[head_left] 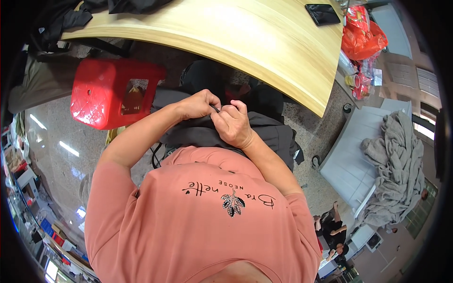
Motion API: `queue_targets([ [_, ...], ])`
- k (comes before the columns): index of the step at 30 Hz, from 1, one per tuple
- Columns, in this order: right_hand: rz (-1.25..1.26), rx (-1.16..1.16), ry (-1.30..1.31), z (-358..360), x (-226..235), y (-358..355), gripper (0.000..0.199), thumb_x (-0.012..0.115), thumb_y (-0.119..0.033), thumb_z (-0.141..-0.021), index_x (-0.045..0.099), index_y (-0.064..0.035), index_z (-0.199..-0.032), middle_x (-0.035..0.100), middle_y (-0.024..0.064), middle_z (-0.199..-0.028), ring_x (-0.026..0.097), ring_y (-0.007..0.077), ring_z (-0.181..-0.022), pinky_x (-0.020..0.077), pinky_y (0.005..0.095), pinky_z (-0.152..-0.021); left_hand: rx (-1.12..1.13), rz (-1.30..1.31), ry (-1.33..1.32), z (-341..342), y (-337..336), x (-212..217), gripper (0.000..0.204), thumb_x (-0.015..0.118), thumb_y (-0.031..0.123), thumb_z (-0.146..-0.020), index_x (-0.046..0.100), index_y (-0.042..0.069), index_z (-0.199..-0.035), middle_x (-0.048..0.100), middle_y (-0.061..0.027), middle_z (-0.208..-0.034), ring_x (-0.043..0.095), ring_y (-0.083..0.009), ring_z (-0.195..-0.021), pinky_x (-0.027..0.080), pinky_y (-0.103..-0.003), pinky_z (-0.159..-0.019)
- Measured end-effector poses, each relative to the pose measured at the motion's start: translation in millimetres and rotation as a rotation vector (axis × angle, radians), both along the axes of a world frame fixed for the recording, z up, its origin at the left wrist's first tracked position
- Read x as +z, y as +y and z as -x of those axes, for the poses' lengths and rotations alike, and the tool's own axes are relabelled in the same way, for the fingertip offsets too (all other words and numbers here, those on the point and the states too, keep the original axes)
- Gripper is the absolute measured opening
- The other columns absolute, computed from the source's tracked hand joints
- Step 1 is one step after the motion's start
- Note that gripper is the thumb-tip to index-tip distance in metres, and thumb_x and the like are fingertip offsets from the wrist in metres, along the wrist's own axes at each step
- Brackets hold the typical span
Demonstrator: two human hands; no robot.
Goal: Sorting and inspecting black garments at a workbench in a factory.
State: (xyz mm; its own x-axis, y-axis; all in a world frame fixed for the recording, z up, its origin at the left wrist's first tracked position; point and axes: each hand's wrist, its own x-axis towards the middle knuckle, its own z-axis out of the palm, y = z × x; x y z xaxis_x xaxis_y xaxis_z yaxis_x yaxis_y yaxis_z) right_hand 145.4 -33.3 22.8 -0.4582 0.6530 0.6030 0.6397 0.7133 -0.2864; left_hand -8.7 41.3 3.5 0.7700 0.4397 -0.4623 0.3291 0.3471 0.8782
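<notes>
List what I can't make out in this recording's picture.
- Head view: whatever the left hand and right hand grip, hidden by the hands themselves.
- Head view: the underside of the dark garment, hidden by its folds.
- Head view: the black cloth on the table, cut off by the top edge.
- Head view: the distant person's activity, too small.

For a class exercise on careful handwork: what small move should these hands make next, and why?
Perhaps slide the right hand slightly along the dark cloth while the left hand holds its pinch: both hands sit close together on one small bit, and much more cloth lies loose beneath them.
</notes>
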Motion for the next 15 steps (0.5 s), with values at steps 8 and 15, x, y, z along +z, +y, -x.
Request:
queue_targets([
  [8, -0.037, -0.103, 0.094, -3.1, 3.8, 8.7, 0.011, 0.054, -0.016, -0.063, 0.054, -0.0088, -0.071, 0.053, 0.0049, -0.072, 0.052, 0.0204, -0.074, 0.0373, 0.041, -0.076, 0.104, 0.018, -0.082, -0.3, 6.9, -8.4, 0.006, 0.055, 0.007, -0.068, 0.057, 0.001, -0.066, 0.05, 0.001, -0.062, 0.045, -0.007, -0.064, 0.037, -0.025, -0.058],
  [15, -0.188, -0.171, 0.134, 0.1, -26.2, 14.6, 0.02, 0.06, -0.022, -0.048, 0.046, -0.0123, -0.057, 0.047, 0.0023, -0.059, 0.046, 0.0206, -0.06, 0.0345, 0.0387, -0.064, 0.162, 0.328, -0.133, 22.3, 18.1, -27.0, 0.028, 0.055, 0.014, -0.072, 0.059, 0.0, -0.095, 0.06, -0.0021, -0.089, 0.058, -0.0103, -0.081, 0.046, -0.023, -0.072],
])
